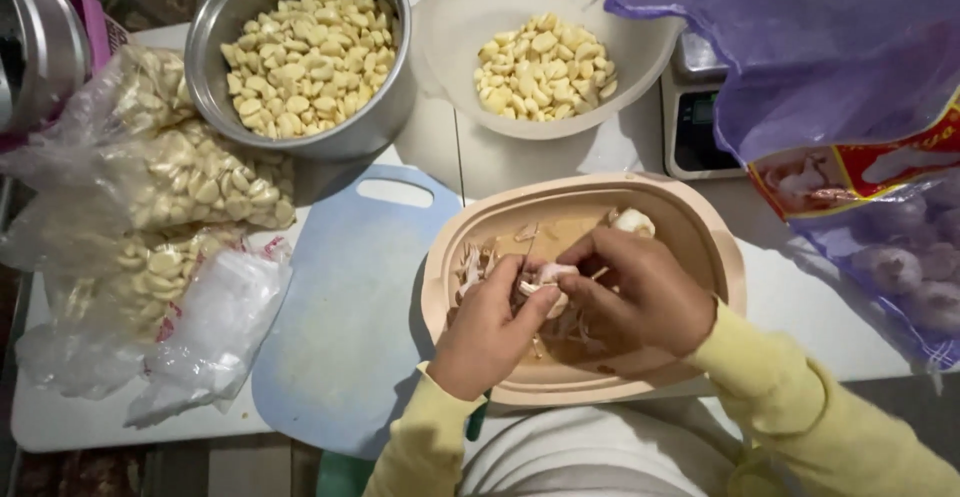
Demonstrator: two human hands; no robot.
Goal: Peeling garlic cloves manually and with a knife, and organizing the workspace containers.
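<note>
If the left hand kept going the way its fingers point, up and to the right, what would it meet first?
Probably the right hand: the left hand points across the garlic piece both hold over the tan bowl. Depth is unclear.

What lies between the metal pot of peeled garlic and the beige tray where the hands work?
In the head view, the light blue cutting board lies between the metal pot and the beige tray.

Table: white table (520, 162).
In the middle: tan bowl (700, 219).
Left of tan bowl: blue cutting board (345, 307), clear bags (160, 217).
Behind tan bowl: metal pot (300, 127), white bowl (480, 17), scale (695, 127).
Right of tan bowl: purple bag (860, 107).
</note>
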